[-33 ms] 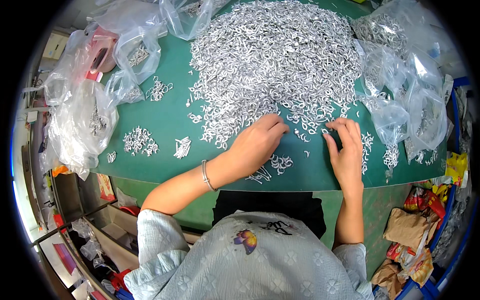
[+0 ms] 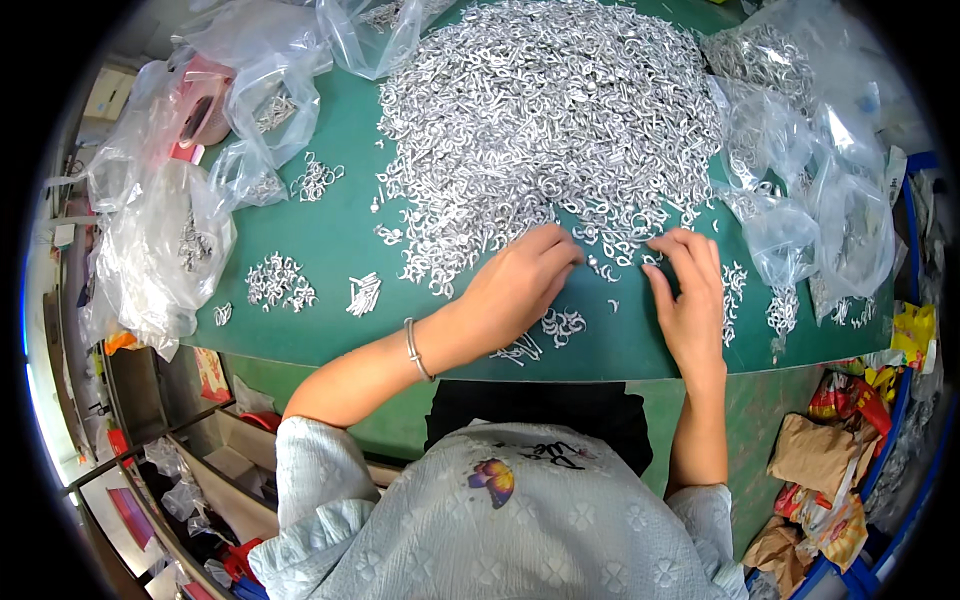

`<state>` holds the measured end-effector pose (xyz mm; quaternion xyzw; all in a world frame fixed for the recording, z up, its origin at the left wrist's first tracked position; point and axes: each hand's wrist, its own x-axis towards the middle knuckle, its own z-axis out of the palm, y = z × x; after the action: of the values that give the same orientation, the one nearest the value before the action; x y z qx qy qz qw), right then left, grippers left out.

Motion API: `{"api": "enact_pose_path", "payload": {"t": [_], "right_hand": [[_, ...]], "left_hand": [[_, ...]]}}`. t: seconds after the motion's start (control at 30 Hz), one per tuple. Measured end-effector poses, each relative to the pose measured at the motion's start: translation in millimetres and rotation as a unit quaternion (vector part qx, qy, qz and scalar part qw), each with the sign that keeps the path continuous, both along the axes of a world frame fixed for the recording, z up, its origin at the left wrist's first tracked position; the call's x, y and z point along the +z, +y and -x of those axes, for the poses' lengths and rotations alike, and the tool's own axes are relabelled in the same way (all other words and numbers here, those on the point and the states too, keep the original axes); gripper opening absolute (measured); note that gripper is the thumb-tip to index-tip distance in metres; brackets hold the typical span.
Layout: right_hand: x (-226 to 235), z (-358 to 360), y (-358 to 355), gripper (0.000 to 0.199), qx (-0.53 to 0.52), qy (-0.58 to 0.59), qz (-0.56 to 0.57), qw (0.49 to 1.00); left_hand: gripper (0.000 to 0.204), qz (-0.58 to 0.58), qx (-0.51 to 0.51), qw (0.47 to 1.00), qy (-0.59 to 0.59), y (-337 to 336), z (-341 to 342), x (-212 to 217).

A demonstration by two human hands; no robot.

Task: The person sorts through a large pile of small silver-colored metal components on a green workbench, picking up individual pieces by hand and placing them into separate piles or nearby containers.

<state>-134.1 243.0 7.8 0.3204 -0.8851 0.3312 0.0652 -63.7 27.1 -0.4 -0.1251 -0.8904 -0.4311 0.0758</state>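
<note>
Nothing has changed; both my hands rest as before at the near edge of the big pile of little silver hooks (image 2: pixel 545 120) on the green bench (image 2: pixel 330 230). My left hand (image 2: pixel 515 290) lies flat with fingers together, holding nothing I can see. My right hand (image 2: pixel 690 295) pokes loose hooks, fingers spread.

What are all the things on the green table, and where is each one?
Metal hooks pile: one big heap, silver, table middle top.
Small hook piles: several, silver, left and near edge.
Plastic bags: many, clear, left and right sides.
Table: one, green.
Snack wrappers: several, brown and colourful, lower right.
Bracelet: one, silver, left wrist.
Left hand: on hooks at the heap's edge.
Right hand: fingertips on hooks.
</note>
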Motion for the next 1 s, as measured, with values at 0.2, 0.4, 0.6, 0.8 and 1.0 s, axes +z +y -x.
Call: {"api": "enact_pose_path", "payload": {"t": [0.2, 0.4, 0.6, 0.8, 1.0], "right_hand": [[3, 4, -4, 0.023, -0.011, 0.028, -0.004, 1.0], [-8, -14, -6, 0.019, 0.067, -0.005, 0.01, 0.998], [-1, -19, 14, 0.021, 0.066, -0.059, -0.036, 0.995], [-5, -28, -6, 0.032, 0.078, -0.014, -0.011, 0.997], [-8, -37, 14, 0.026, 0.066, -0.03, 0.004, 0.997]], "left_hand": [[0.019, -0.022, 0.008, 0.999, 0.022, 8, 19, -2], [0.025, 0.071, -0.012, 0.996, 0.056, 7, 11, -6], [0.031, 0.181, 0.009, 0.981, 0.062, 2, 2, -1], [0.033, 0.165, -0.028, 0.983, 0.07, 13, 5, 0], [0.032, 0.128, -0.004, 0.991, 0.036, 4, -6, 13]]}}
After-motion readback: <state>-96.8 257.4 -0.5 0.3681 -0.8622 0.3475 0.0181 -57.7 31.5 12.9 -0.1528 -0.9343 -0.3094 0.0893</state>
